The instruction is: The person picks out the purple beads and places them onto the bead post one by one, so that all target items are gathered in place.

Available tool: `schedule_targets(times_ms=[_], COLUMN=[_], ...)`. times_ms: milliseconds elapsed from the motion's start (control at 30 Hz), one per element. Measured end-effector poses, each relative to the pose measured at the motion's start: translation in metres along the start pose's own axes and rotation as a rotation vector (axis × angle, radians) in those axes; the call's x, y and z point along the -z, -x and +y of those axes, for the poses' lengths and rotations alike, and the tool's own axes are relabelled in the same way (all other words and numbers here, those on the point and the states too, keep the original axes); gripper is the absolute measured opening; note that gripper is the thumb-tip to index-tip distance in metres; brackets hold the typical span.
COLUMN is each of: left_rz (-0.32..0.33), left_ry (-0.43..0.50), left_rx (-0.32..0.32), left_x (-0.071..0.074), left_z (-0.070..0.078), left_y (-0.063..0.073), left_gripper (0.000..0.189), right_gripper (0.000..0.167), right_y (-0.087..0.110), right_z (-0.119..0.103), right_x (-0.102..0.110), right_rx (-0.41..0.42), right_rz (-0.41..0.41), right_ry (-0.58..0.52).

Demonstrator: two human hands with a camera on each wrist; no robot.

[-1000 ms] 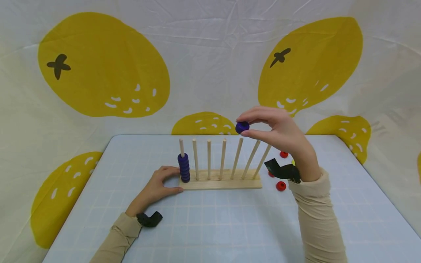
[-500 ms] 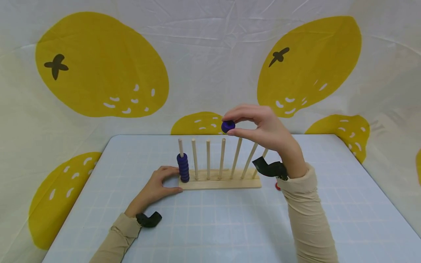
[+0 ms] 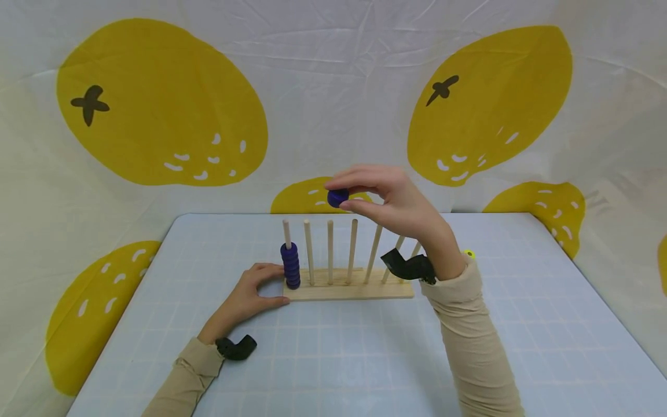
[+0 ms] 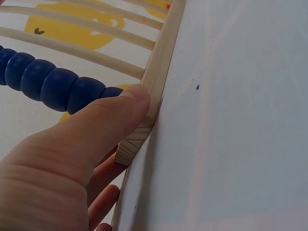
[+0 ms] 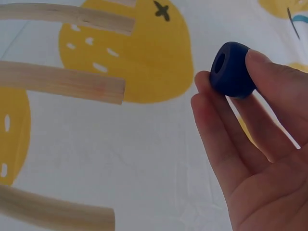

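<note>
A wooden peg rack point(image 3: 349, 291) with a row of upright pegs stands on the table. Its leftmost peg carries a stack of blue beads point(image 3: 290, 266), the peg's top showing above them. My left hand point(image 3: 255, 294) grips the rack's left end, thumb point(image 4: 137, 98) on the front edge of the base in the left wrist view and fingers behind. My right hand point(image 3: 388, 194) pinches one blue bead point(image 3: 337, 198) between thumb and fingers, up above the peg tops near the middle of the rack. The bead's hole point(image 5: 220, 63) shows in the right wrist view.
A yellow bead point(image 3: 469, 253) lies on the table to the right, partly behind the right sleeve point(image 3: 474, 341). The pale gridded table point(image 3: 323, 359) ends at a hanging cloth point(image 3: 333, 116) printed with yellow fruit. Bare pegs point(image 5: 62, 82) stand beside the right hand.
My right hand has moved left with the blue bead, from over the right-hand pegs toward the middle ones. Its arm now covers the red beads. My left hand stays on the rack.
</note>
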State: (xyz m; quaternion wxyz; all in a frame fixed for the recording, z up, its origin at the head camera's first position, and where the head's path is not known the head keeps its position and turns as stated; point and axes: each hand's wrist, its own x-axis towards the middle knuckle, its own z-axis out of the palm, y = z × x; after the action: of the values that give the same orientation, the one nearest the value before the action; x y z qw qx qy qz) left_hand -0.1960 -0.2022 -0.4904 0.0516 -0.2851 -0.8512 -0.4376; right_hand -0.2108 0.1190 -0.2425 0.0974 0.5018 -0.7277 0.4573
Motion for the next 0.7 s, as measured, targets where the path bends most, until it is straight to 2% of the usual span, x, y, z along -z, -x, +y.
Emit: schedule_targets(times_ms=[167,433,700], left_rz=[0.005,0.009,0.009], left_ry=[0.006,0.003,0.01], left_rx=[-0.011,-0.012,0.008], left_x=[0.0,-0.001,-0.001], left_z=[0.0,-0.001,-0.001], left_y=[0.001,0.001,0.001], left_gripper=[0.059,0.058,0.058], right_gripper=[0.034,0.032,0.033], right_y=[-0.008,-0.017,-0.024], right_z=[0.002,0.008,0.015], right_x=[-0.008,-0.019,-0.033], right_rx=[0.038,0.049,0.061], right_rz=[-0.003,-0.015,0.003], right_ry=[-0.014,-0.022,-0.08])
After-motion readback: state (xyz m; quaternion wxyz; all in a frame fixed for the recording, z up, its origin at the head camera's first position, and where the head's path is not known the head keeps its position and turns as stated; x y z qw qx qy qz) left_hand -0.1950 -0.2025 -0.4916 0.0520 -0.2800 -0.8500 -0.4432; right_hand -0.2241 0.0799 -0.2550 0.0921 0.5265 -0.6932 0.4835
